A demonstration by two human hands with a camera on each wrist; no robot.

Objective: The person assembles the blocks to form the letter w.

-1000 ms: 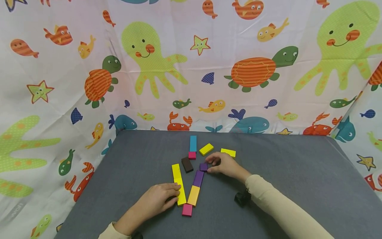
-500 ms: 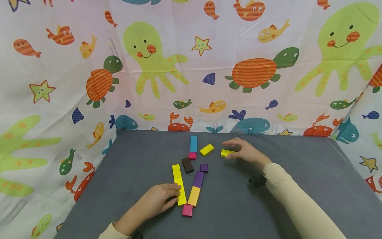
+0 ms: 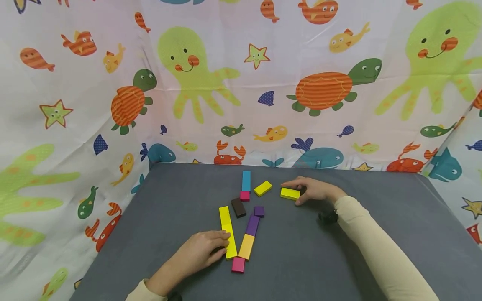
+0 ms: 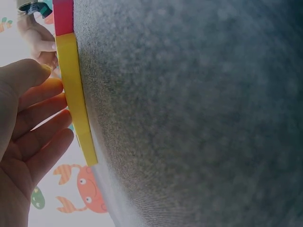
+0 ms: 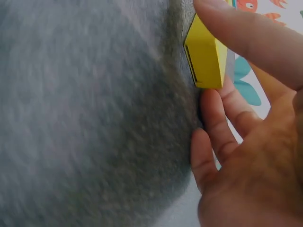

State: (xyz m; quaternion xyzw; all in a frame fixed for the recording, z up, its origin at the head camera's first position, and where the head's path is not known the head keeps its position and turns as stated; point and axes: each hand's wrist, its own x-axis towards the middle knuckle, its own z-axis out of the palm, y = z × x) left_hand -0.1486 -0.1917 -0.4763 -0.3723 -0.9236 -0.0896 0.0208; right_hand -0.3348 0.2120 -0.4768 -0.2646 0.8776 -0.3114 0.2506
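In the head view my left hand [image 3: 201,252] rests beside a row of yellow blocks [image 3: 228,238], its fingertips against the left side. The left wrist view shows those fingers nearly straight along the yellow row [image 4: 75,90]. Farther off, my right hand [image 3: 316,190] has thumb and fingers around a single yellow block [image 3: 290,193] lying on the table. From the right wrist, the thumb overlaps this yellow block [image 5: 206,56], with fingers on its other side. A red block [image 3: 238,265] joins the yellow row to a slanted line of an orange block [image 3: 246,246] and purple block [image 3: 252,225].
A small purple block [image 3: 259,211] tops the slanted line. Nearby lie a dark brown block [image 3: 239,207], a blue block [image 3: 246,181], a small red block [image 3: 245,196] and another yellow block [image 3: 262,188]. A patterned cloth [image 3: 271,75] hangs behind the grey table [image 3: 339,251].
My right hand has left the small purple block and moved right and back to the yellow block, its thumb now around the near side. The left hand has stayed in place.
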